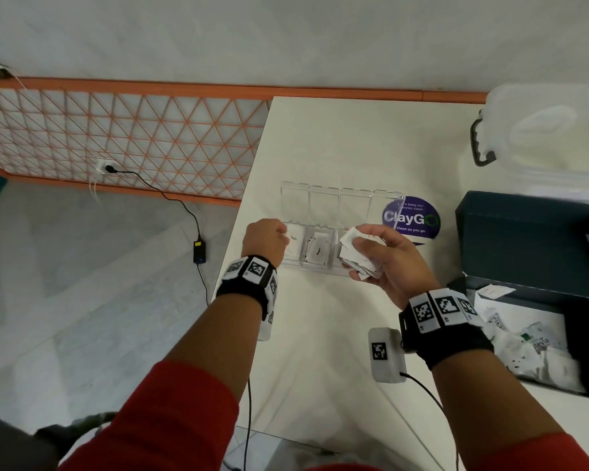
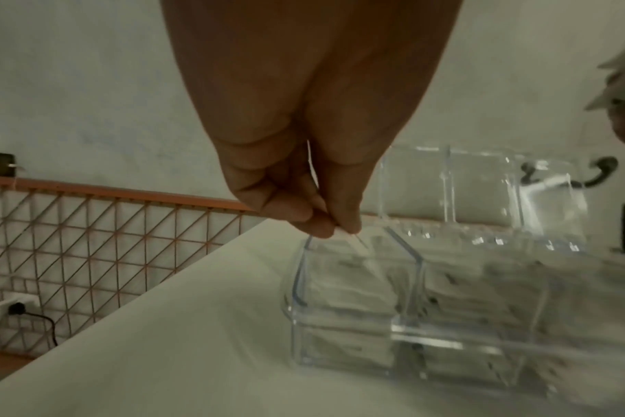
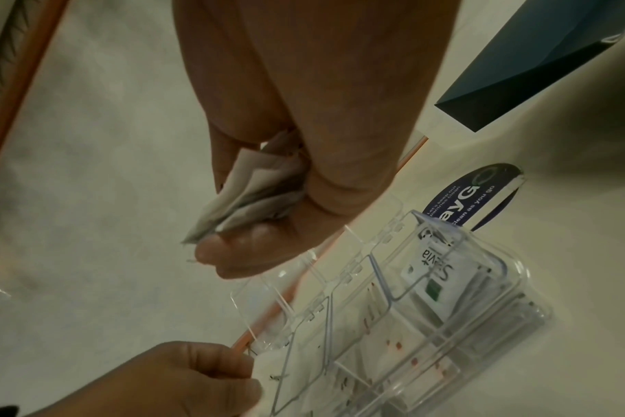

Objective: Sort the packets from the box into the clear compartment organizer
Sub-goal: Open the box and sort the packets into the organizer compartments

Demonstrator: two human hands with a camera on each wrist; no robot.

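Observation:
A clear compartment organizer (image 1: 312,267) stands on the white table with its lids (image 1: 323,202) raised. My left hand (image 1: 283,234) pinches a thin white packet (image 2: 358,243) by its edge over the leftmost compartment (image 2: 343,293), which holds white packets. My right hand (image 1: 359,260) grips a bundle of white packets (image 1: 349,251) above the third compartment; the same bundle (image 3: 239,197) shows in the right wrist view. A pepper packet (image 1: 318,249) lies in the second compartment, and a Stevia packet (image 3: 436,270) in the rightmost. The dark box (image 1: 578,338) at right holds several more packets (image 1: 531,345).
The box's dark lid (image 1: 531,246) stands open behind it. A clear plastic tub with a black handle (image 1: 480,141) sits at the table's far right. A purple round sticker (image 1: 413,220) lies behind the organizer. The table's left edge (image 1: 238,232) drops to a floor with a cable.

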